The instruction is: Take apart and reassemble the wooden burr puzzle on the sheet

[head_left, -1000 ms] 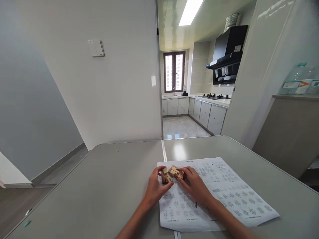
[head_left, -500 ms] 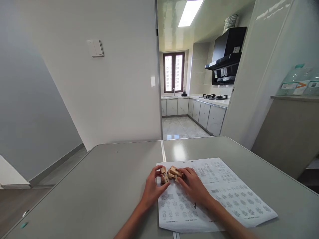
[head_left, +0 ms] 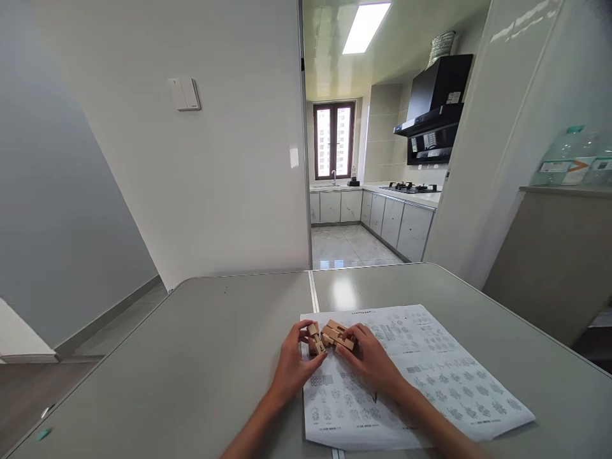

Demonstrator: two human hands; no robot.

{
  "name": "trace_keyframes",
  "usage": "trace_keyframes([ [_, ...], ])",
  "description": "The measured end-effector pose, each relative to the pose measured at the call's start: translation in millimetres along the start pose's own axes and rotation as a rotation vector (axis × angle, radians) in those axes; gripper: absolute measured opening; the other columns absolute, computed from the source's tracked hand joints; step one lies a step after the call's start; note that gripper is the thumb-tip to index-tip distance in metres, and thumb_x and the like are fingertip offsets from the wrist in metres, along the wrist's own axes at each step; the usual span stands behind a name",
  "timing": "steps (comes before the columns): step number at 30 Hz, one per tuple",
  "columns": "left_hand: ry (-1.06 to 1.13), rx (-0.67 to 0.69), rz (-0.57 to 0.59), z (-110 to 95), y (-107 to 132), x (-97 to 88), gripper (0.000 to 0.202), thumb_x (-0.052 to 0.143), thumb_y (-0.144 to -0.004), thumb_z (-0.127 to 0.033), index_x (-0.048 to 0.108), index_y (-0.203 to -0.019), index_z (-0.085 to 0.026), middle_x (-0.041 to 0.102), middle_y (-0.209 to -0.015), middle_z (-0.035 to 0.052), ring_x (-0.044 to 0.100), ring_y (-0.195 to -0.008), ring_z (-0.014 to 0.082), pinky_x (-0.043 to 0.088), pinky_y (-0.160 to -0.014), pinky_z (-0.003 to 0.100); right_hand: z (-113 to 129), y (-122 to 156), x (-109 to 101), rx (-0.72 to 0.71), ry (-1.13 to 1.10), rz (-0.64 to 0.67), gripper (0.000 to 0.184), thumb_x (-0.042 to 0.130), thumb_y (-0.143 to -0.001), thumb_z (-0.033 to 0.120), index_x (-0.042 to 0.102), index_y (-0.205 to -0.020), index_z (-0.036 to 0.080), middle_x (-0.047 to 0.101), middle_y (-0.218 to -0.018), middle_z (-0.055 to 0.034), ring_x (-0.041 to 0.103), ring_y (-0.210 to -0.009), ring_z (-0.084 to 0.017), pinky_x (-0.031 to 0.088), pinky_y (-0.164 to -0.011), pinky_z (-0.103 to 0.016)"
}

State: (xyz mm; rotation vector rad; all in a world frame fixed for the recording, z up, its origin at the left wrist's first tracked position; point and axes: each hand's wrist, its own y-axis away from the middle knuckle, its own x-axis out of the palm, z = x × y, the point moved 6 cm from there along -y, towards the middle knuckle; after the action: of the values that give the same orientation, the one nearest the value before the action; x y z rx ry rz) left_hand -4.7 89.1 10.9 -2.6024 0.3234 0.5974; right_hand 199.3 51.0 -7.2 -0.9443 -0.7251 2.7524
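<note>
My left hand (head_left: pixel 297 356) is closed around a few notched wooden puzzle pieces (head_left: pixel 314 338), thumb below and fingers above; one carries a dark printed mark. Just to the right, my right hand (head_left: pixel 371 358) pinches another wooden puzzle piece (head_left: pixel 345 343) between thumb and fingers. More light wood blocks (head_left: pixel 335 326) lie right beside it, close to the fingertips. Both hands rest over the upper left part of a white printed sheet (head_left: pixel 449 376) with rows of small diagrams. Whether the pieces interlock cannot be made out.
The grey table (head_left: pixel 215 370) has a seam down its middle. A small green object (head_left: pixel 43 434) lies at its left edge. Clear plastic bottles (head_left: pixel 564 156) stand on a cabinet at the right. Beyond the doorway is a kitchen with a black range hood (head_left: pixel 433 102).
My right fingers have shifted on the wooden pieces, and one piece has turned so more of its long side shows. My left hand holds nearly the same pose.
</note>
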Motion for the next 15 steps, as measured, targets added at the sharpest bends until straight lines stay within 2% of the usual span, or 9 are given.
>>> trace_keyframes([
  [5,-0.008,-0.008,-0.004,-2.1,1.1,-1.2,0.062,0.081,-0.075,-0.023,0.055,-0.131,-0.029,0.07,-0.123,0.0038,0.07,-0.103,0.0223,0.057,-0.097,0.041,2.2,-0.2,-1.5,0.019,-0.055,0.003,0.01,0.064,-0.097,0.035,0.062,-0.099,0.025,0.07,-0.099,-0.0051,0.068,-0.084,-0.023,0.058,-0.077,-0.036],
  [9,-0.018,-0.006,-0.004,-5.1,1.1,-1.3,0.062,0.08,-0.074,-0.022,0.055,-0.13,-0.028,0.071,-0.122,0.0042,0.07,-0.101,0.0224,0.057,-0.095,0.041,6.9,0.0,-5.5,-0.082,-0.074,-0.053,0.004,0.061,-0.097,0.027,0.062,-0.101,0.026,0.07,-0.102,-0.0054,0.07,-0.09,-0.024,0.06,-0.078,-0.037],
  [12,-0.011,-0.004,-0.001,-5.7,1.2,-0.9,0.061,0.08,-0.074,-0.021,0.056,-0.129,-0.028,0.071,-0.123,0.0041,0.07,-0.101,0.0219,0.057,-0.095,0.04,9.5,1.0,-9.0,-0.178,-0.06,-0.1,0.012,0.053,-0.1,0.023,0.065,-0.101,0.027,0.068,-0.107,-0.0081,0.071,-0.099,-0.026,0.06,-0.083,-0.038],
  [15,-0.009,-0.01,0.003,-5.3,1.5,-0.7,0.061,0.081,-0.073,-0.021,0.056,-0.128,-0.028,0.07,-0.127,0.004,0.069,-0.099,0.0211,0.056,-0.096,0.04,10.0,1.9,-11.3,-0.219,-0.023,-0.122,0.019,0.051,-0.1,0.019,0.068,-0.101,0.028,0.067,-0.106,-0.008,0.072,-0.096,-0.024,0.061,-0.08,-0.037],
])
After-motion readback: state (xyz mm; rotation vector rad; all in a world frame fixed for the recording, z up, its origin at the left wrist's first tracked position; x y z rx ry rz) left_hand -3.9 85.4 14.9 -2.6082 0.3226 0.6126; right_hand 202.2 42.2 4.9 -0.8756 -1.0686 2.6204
